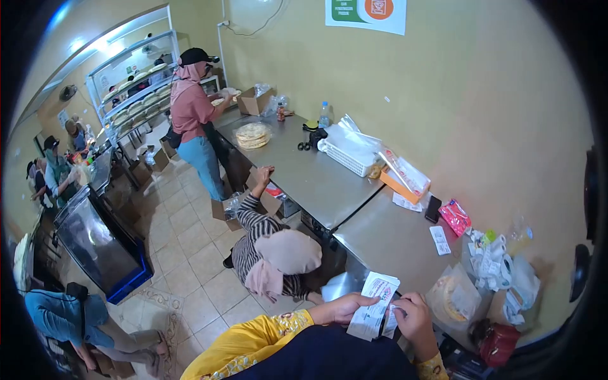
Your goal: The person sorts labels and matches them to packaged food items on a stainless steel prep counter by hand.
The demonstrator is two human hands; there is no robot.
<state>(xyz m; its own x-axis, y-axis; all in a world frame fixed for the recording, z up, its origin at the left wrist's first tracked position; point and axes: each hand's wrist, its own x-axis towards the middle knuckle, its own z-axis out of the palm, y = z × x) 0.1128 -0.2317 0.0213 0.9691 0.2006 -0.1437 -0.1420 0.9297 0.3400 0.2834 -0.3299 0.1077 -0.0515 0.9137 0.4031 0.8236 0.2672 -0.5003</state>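
Near the bottom centre my left hand (351, 306) is closed on a small stack of printed labels (373, 316), thumb on top. Beside it, my right hand (413, 318) pinches the stack's right side, where a smaller label piece shows between the fingers. Both hands are just in front of the metal table (373, 239). Another printed label (439, 240) lies on the tabletop, close to a dark phone (433, 209) and a pink packet (455, 217).
A person in a striped top (253, 234) crouches left of my hands. Another person (190, 114) stands at the far table end near stacked flatbreads (253, 135). A white basket (345, 156) and bagged flatbread (454, 296) rest on the tables. A dark red pouch (499, 344) sits at right.
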